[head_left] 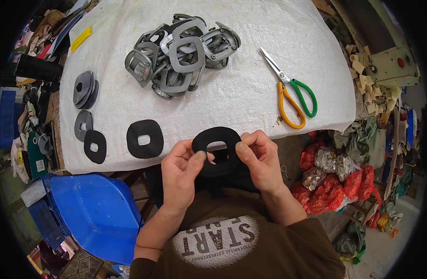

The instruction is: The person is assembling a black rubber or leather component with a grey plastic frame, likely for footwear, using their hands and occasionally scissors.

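Just off the table's front edge, I hold up a black rounded-square pad [216, 135] with a hole in its middle. My left hand [182, 169] pinches its left side, and my right hand [263, 160] grips the right side between thumb and fingers. A similar black pad [156, 139] lies flat on the table, left of my hands. Farther left, another black pad [96, 156] partly overlaps a grey ring-shaped pad [79, 126]. Behind these sits a small stack of grey ring-shaped pads [84, 90].
A heap of grey plastic frames [198, 48] sits on the white sheet [250, 97]. Scissors [282, 78] with orange and green handles lie at right, a yellow strip [81, 40] far left. A blue basin [95, 209] stands lower left; red plastic bags [325, 193] are at right below the table.
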`<state>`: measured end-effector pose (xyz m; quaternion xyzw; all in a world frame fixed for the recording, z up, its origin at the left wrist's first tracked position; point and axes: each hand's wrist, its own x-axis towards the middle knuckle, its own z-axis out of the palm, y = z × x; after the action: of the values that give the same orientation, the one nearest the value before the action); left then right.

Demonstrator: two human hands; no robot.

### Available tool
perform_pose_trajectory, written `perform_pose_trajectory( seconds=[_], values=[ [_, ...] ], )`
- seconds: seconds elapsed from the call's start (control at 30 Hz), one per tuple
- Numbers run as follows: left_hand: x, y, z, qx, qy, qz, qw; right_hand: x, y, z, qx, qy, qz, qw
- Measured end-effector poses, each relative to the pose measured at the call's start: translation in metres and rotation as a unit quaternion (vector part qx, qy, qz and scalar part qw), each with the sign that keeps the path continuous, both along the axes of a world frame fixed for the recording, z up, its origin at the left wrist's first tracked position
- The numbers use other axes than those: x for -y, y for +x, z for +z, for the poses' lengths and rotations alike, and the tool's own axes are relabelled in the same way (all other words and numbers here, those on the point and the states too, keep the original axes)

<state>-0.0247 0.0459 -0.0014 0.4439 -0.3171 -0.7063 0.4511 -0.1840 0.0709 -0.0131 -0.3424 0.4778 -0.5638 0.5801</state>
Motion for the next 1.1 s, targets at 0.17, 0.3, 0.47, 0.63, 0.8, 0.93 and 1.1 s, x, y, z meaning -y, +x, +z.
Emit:
perform_pose_trajectory(
  seconds=[0.17,0.3,0.47,0.63,0.8,0.93,1.1],
  values=[
    [0.001,0.006,-0.003,0.028,-0.023,-0.014,0.999,-0.002,0.001,0.0,-0.016,-0.006,0.005,1.0],
    [0.002,0.003,-0.001,0.03,-0.026,-0.012,0.999,-0.001,0.0,0.0,-0.03,-0.004,0.001,1.0],
    [0.001,0.005,-0.005,0.066,-0.047,-0.014,0.997,-0.002,0.002,0.002,-0.023,0.008,0.013,1.0],
    [0.002,0.005,-0.004,0.082,-0.049,-0.001,0.995,0.002,-0.002,0.007,-0.055,0.047,0.058,0.996],
    [0.003,0.001,-0.005,0.156,-0.071,0.001,0.985,-0.001,0.004,0.002,-0.058,0.028,0.062,0.996],
    [0.003,0.0,-0.008,0.181,-0.071,0.013,0.981,-0.003,0.006,-0.002,-0.122,0.01,0.054,0.991],
    [0.002,0.012,-0.028,0.148,-0.032,0.031,0.988,-0.002,0.007,0.0,-0.107,0.007,0.052,0.993]
  ],
)
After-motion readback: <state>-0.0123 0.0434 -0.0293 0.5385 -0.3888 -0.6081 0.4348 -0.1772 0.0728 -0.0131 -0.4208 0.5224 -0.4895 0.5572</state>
